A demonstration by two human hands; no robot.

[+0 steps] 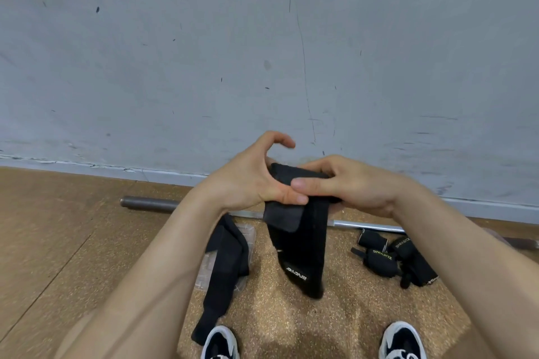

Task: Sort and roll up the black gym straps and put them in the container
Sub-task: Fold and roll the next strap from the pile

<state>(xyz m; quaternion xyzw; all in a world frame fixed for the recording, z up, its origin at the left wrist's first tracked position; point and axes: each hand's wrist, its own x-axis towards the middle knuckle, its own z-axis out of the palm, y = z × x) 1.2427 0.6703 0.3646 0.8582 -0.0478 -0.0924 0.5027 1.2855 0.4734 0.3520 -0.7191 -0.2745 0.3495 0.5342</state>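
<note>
I hold a black gym strap [300, 248] up in front of me, its long end hanging down toward the floor with white lettering near the bottom. My left hand [250, 181] pinches its top edge with the thumb, the index finger curled above. My right hand [341, 183] grips the folded top from the right. A second black strap [221, 274] lies unrolled on the floor, draped across a clear plastic container [248, 234]. Several rolled black straps [390, 256] with yellow lettering lie on the floor at the right.
A metal barbell [151, 203] lies along the base of the grey wall [262, 52]. My two black-and-white shoes [220, 342] stand at the bottom edge on the speckled cork-coloured floor mat [291, 318].
</note>
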